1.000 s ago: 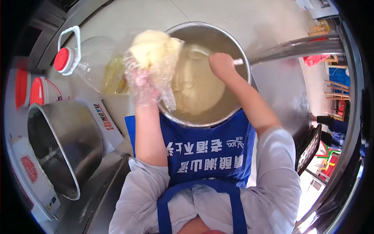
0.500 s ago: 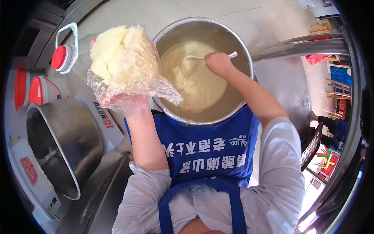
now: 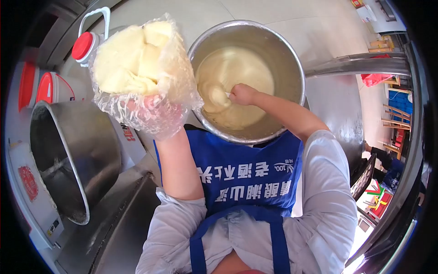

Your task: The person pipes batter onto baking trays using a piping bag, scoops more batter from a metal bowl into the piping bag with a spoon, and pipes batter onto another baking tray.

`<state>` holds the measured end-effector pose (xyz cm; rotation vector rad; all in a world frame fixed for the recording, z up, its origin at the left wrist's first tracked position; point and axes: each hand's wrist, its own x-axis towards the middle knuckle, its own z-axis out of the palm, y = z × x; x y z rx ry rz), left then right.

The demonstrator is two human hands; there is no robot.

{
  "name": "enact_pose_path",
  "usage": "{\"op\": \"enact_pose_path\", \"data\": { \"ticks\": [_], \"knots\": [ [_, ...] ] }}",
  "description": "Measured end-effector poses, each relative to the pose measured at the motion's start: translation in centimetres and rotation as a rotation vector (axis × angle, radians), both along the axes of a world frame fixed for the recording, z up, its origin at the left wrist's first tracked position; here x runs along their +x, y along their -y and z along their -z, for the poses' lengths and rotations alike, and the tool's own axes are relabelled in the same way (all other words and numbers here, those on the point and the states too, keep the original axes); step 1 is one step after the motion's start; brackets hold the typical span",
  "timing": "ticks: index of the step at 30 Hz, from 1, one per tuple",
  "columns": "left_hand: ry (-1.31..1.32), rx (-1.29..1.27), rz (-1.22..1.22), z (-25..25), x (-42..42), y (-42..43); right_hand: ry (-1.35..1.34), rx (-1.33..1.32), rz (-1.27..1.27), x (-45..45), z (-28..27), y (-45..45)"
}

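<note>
My left hand point(image 3: 153, 112) is under and around a clear plastic bag point(image 3: 175, 84) with its fingers curled into the film. A thick lump of pale yellow, soft, fatty-looking stuff point(image 3: 132, 59) lies in the open bag, left of the deep metal pot point(image 3: 293, 64). Cream-coloured batter point(image 3: 248, 64) partly fills the pot. My right hand point(image 3: 243, 94) is closed around the handle of a ladle point(image 3: 220, 97), whose batter-coated bowl sits at the batter's surface near the pot's left side. Most of the handle is hidden by my fist.
A large metal mixing bowl point(image 3: 91, 141) stands tilted at the left. Behind it are white buckets with red lids point(image 3: 45, 87) and a red-capped jug point(image 3: 83, 45). A metal rail point(image 3: 356, 65) runs right of the pot. Part of another person point(image 3: 392, 176) shows at far right.
The ladle and my right hand have swept down and left through the batter. My left hand's bag has tilted, with more of its pale contents showing. The whole view has shifted slightly.
</note>
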<state>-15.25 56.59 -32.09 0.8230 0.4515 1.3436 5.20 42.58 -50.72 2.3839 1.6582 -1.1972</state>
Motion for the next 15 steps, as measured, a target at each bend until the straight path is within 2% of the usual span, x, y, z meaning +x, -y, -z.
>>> {"op": "enact_pose_path", "data": {
  "ticks": [2,3,5,6,8,12,14,15],
  "knots": [
    [-0.056,0.016,-0.043,0.2,0.1,-0.2,-0.190,0.067,0.082,-0.1,0.5,-0.1],
    [-0.081,0.023,-0.059,0.3,0.1,-0.2,-0.191,0.065,0.078,-0.4,0.6,0.1],
    [-0.118,0.037,-0.092,0.4,0.3,-0.4,-0.453,-0.101,0.395,-0.8,-0.4,-0.1],
    [-0.132,0.041,-0.105,0.4,0.3,-0.6,-0.449,-0.102,0.390,-0.8,-0.9,-0.3],
    [-0.153,0.058,-0.117,0.4,0.5,-1.0,-0.678,-0.219,0.571,-0.7,-1.3,-0.2],
    [-0.134,0.046,-0.071,-0.6,1.3,-0.6,-0.668,-0.210,0.542,0.2,-2.8,-0.1],
    [-0.104,0.014,-0.028,-1.9,1.6,-0.5,-0.441,-0.075,0.488,0.3,-4.9,-0.3],
    [-0.091,-0.002,-0.011,-2.6,1.6,-0.4,-0.438,-0.079,0.484,0.3,-5.8,0.0]
  ]
}}
